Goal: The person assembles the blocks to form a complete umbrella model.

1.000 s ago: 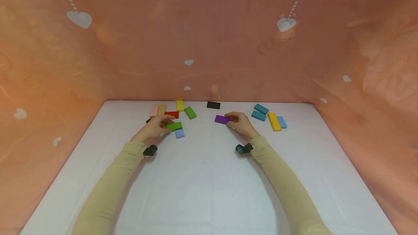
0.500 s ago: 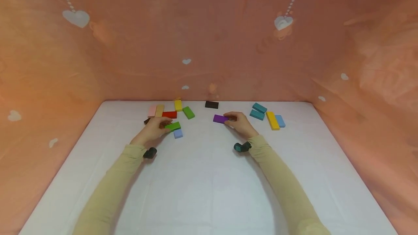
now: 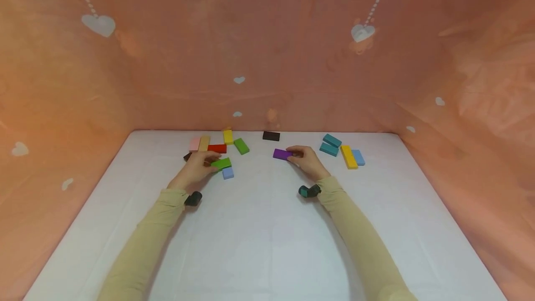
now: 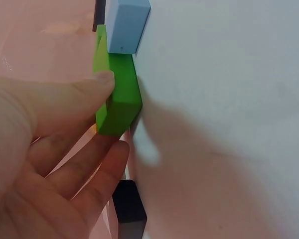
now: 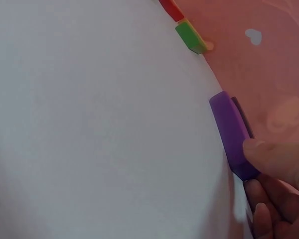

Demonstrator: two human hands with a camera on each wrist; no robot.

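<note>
Left hand [image 3: 195, 167] pinches a green block [image 3: 221, 164] by its left end, thumb on the near side; light-blue block [image 3: 228, 173] just in front of it, contact unclear; right hand [image 3: 307, 159] pinches a purple block [image 3: 282, 154] by its right end, mid-tabletop [image 3: 267, 236], in front of a dark block [image 3: 271, 136]; both oblong, flat-faced, crisp-edged, evenly coloured; likely painted wood: light, stiff, hardly fragile, perhaps slick; best held across the narrow width, nearer the middle against swivelling; tabletop white, faintly creased like cloth.
</note>
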